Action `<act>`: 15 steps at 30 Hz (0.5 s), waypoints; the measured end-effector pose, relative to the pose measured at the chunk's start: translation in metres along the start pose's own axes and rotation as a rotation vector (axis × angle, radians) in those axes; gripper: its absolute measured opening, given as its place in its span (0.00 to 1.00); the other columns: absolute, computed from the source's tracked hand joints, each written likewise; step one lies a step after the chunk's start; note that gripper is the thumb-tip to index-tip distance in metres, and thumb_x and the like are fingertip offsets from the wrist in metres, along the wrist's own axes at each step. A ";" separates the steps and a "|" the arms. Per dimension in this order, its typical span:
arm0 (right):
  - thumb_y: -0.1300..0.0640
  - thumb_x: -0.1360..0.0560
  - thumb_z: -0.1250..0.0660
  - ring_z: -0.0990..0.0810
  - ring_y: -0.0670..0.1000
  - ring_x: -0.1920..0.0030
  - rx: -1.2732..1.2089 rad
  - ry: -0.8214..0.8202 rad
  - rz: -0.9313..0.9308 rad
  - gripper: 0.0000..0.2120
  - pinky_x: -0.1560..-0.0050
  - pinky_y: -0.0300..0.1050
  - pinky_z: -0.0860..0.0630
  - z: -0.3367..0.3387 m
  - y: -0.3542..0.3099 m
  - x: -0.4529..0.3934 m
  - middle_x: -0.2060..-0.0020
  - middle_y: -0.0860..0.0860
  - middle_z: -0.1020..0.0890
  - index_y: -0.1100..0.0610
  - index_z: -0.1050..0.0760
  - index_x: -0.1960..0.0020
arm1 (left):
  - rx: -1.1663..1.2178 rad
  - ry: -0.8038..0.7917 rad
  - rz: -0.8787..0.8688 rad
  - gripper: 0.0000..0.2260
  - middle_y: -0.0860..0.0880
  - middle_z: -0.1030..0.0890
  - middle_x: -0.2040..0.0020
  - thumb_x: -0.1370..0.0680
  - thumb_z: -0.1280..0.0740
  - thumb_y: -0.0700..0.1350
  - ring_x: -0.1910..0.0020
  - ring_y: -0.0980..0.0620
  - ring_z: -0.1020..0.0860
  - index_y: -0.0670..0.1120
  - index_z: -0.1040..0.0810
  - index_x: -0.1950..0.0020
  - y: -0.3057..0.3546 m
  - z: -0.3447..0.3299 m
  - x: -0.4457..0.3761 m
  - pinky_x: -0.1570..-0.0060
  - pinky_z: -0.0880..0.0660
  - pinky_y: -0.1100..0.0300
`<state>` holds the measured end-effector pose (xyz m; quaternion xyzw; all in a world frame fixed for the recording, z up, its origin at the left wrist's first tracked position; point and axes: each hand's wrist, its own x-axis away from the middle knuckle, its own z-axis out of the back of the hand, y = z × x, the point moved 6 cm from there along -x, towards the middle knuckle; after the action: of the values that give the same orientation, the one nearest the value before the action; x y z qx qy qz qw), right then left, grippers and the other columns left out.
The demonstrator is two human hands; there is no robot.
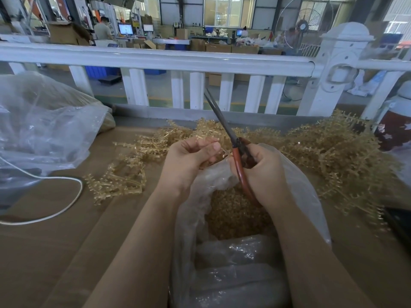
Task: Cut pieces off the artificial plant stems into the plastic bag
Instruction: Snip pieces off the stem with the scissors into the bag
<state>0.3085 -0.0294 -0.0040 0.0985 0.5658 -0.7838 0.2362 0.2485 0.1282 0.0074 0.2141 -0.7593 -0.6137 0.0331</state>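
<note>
My left hand (189, 160) pinches a small golden plastic stem piece (201, 140) just above the open clear plastic bag (300, 187). My right hand (264, 172) grips the red handles of a pair of scissors (222, 117), whose dark blades point up and away, nearly together. Inside the bag lies a heap of cut golden pieces (233, 214). A big pile of golden artificial plant stems (329, 152) spreads over the table behind and to the right of my hands. More stems (120, 181) lie to the left.
A large crumpled clear bag (44, 130) sits at the left of the brown table (44, 252), with a white cable (66, 201) looping beside it. A white railing (178, 61) runs along the far edge. A dark red container (393, 127) stands at the right.
</note>
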 end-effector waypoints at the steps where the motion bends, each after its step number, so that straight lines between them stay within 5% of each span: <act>1: 0.53 0.24 0.26 0.18 0.45 0.64 0.020 0.004 0.002 0.05 0.59 0.47 0.18 0.000 0.000 0.000 0.66 0.43 0.16 0.50 0.19 0.59 | 0.006 -0.001 -0.010 0.04 0.52 0.19 0.68 0.26 0.28 0.36 0.69 0.56 0.25 0.39 0.20 0.60 0.001 0.000 0.000 0.66 0.27 0.68; 3: 0.50 0.24 0.26 0.18 0.44 0.62 0.051 0.007 0.009 0.05 0.57 0.50 0.18 0.001 0.000 0.001 0.65 0.41 0.17 0.49 0.19 0.58 | 0.016 0.008 -0.031 0.03 0.53 0.18 0.68 0.26 0.28 0.35 0.69 0.57 0.24 0.38 0.20 0.59 0.002 0.001 0.000 0.66 0.27 0.68; 6: 0.37 0.29 0.27 0.20 0.37 0.57 0.129 -0.008 0.035 0.10 0.59 0.39 0.23 0.001 -0.003 0.002 0.62 0.32 0.19 0.43 0.21 0.58 | 0.023 0.028 -0.064 0.01 0.52 0.18 0.66 0.24 0.29 0.36 0.66 0.59 0.21 0.40 0.18 0.54 0.003 0.005 0.000 0.63 0.26 0.68; 9: 0.28 0.34 0.30 0.21 0.35 0.55 0.281 -0.015 0.072 0.21 0.60 0.30 0.31 0.003 -0.005 0.003 0.61 0.35 0.19 0.43 0.22 0.53 | -0.029 0.047 -0.101 0.04 0.54 0.17 0.64 0.22 0.31 0.37 0.64 0.60 0.21 0.43 0.18 0.55 0.004 0.008 -0.001 0.61 0.26 0.69; 15: 0.26 0.35 0.35 0.21 0.42 0.54 0.428 -0.001 0.159 0.28 0.54 0.40 0.23 0.003 -0.010 0.007 0.54 0.39 0.19 0.47 0.25 0.48 | -0.090 0.064 -0.157 0.09 0.46 0.22 0.60 0.20 0.36 0.34 0.61 0.54 0.28 0.43 0.20 0.57 0.009 0.009 -0.001 0.62 0.28 0.70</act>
<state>0.2980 -0.0313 0.0023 0.1901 0.3769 -0.8650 0.2711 0.2439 0.1381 0.0136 0.2905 -0.7104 -0.6408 0.0187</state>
